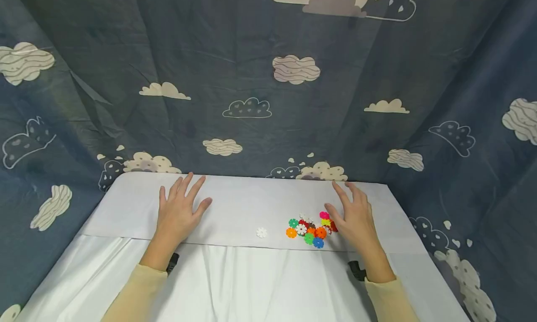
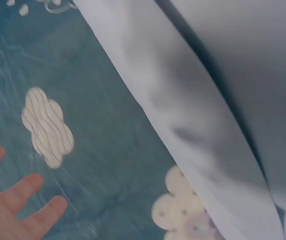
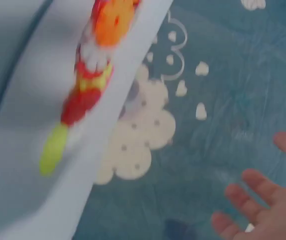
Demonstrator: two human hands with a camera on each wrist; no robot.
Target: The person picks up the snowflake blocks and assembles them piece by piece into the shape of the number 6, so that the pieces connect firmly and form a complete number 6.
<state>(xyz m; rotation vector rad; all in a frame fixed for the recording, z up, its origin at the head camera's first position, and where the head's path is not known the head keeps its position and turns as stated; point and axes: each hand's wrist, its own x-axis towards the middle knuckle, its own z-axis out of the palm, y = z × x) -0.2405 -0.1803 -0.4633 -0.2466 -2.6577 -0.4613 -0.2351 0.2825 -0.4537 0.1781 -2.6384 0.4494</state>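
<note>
A loose pile of flower-shaped plastic discs (image 1: pixel 309 238) in several colours lies on the white board, right of the middle. One white disc (image 1: pixel 261 232) lies apart, to the left of the pile. My right hand (image 1: pixel 354 217) hovers with spread fingers just right of the pile and holds nothing. Farther left, my left hand (image 1: pixel 178 215) is also spread and empty, above the board. In the right wrist view, an orange disc (image 3: pixel 114 22) and a yellow-green disc (image 3: pixel 54 150) show blurred. The left wrist view has no discs, only the fingertips (image 2: pixel 30 182).
The white board (image 1: pixel 235 210) lies across the back of a table draped with white cloth (image 1: pixel 251 284). Behind and at both sides hangs a dark blue curtain (image 1: pixel 201 65) printed with clouds. A black wrist strap (image 1: pixel 357 270) shows at the right wrist.
</note>
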